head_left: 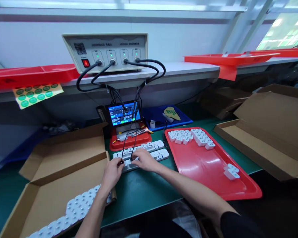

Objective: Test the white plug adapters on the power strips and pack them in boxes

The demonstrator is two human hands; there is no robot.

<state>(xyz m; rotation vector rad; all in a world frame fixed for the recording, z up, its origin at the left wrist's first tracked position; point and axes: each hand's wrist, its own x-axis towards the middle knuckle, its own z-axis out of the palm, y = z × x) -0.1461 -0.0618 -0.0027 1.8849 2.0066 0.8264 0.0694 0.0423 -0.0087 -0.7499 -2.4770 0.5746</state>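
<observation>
Two white power strips lie side by side on the green table: the far power strip (141,148) and the near power strip (161,154). My left hand (113,173) is closed at the left end of the near strip, its fingertips pinching the lower end of a thin black cable (124,145). Just to the right, my right hand (145,160) is closed over the same strip, thumb and fingers around the end of a second thin black cable (134,140). My fingers partly hide both cable ends and the sockets beneath.
Left, an open cardboard box (62,180) holds rows of white adapters (80,205). Right, a red tray (201,168) carries more white adapters (202,137). A lit screen (114,114) stands behind the strips. A cabled test box (104,49) sits on the shelf. Another carton (270,132) is far right.
</observation>
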